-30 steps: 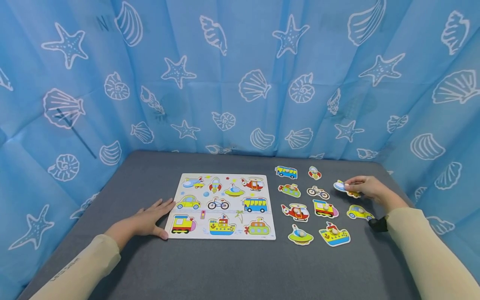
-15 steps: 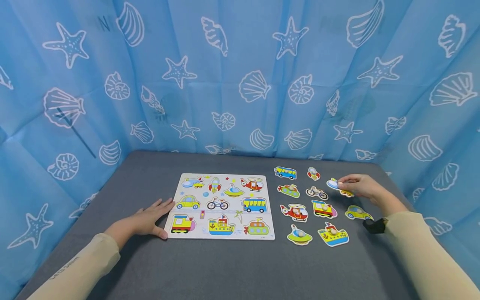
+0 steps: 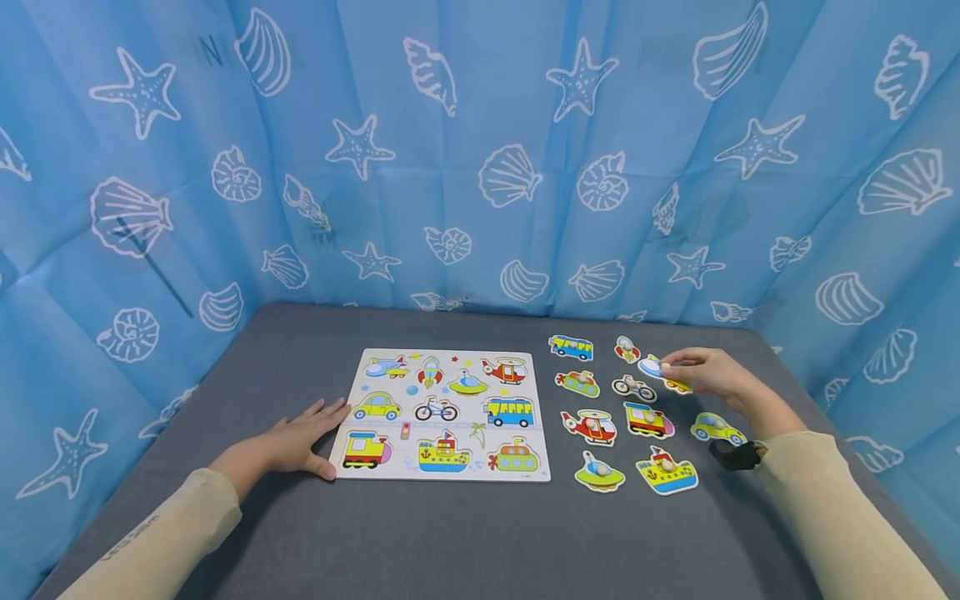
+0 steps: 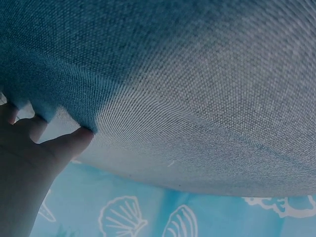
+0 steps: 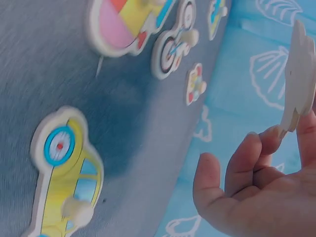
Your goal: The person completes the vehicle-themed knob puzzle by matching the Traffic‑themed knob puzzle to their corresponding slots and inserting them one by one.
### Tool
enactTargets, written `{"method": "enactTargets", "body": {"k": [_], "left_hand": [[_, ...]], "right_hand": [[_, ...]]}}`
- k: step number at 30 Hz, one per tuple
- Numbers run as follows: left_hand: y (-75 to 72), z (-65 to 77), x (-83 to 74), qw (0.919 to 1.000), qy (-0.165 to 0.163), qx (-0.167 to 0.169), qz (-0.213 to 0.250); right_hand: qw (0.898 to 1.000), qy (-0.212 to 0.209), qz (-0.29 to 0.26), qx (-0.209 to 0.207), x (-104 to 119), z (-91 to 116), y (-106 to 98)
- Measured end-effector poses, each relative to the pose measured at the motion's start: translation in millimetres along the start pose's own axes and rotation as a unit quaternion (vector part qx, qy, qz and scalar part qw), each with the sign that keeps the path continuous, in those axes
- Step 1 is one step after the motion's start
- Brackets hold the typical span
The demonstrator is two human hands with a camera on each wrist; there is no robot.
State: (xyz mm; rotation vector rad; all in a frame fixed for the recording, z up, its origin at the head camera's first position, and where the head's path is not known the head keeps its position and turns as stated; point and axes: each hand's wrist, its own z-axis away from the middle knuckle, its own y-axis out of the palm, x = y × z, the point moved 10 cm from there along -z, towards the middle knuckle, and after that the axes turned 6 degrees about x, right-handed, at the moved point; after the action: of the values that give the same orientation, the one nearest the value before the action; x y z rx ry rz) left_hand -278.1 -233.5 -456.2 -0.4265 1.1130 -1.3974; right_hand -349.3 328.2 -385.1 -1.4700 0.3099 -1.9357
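Observation:
My right hand (image 3: 712,375) pinches the airplane puzzle piece (image 3: 651,367), blue and white with yellow. In the right wrist view the airplane piece (image 5: 299,74) shows its bare wooden back edge, raised off the table. Its knob is hidden behind the fingers. At the left side of the white puzzle board (image 3: 465,430), my left hand (image 3: 296,437) lies with fingers spread, fingertips and thumb right at the board's edge. The board has printed vehicle shapes in three rows. Close below the right hand are the yellow car piece (image 3: 717,428) and the bicycle piece (image 3: 633,387).
More knobbed pieces lie right of the board: a bus (image 3: 572,347), rocket (image 3: 627,349), submarine (image 3: 577,382), helicopter (image 3: 590,427), train (image 3: 648,419), flying saucer (image 3: 599,472) and boat (image 3: 667,472). A blue shell-print curtain (image 3: 480,225) encloses the grey table (image 3: 480,542).
The right hand has moved left with the airplane piece, from the table's right side to beside the rocket and bicycle pieces. The left hand has stayed at the board.

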Motion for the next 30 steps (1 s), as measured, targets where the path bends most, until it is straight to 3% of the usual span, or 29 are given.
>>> {"method": "enactTargets", "body": {"k": [30], "left_hand": [[-1.6, 2.2, -3.3, 1.0, -0.004, 0.001, 0.003]], "right_hand": [[0.998, -0.036, -0.05, 0.014, 48, -15, 38]]}}
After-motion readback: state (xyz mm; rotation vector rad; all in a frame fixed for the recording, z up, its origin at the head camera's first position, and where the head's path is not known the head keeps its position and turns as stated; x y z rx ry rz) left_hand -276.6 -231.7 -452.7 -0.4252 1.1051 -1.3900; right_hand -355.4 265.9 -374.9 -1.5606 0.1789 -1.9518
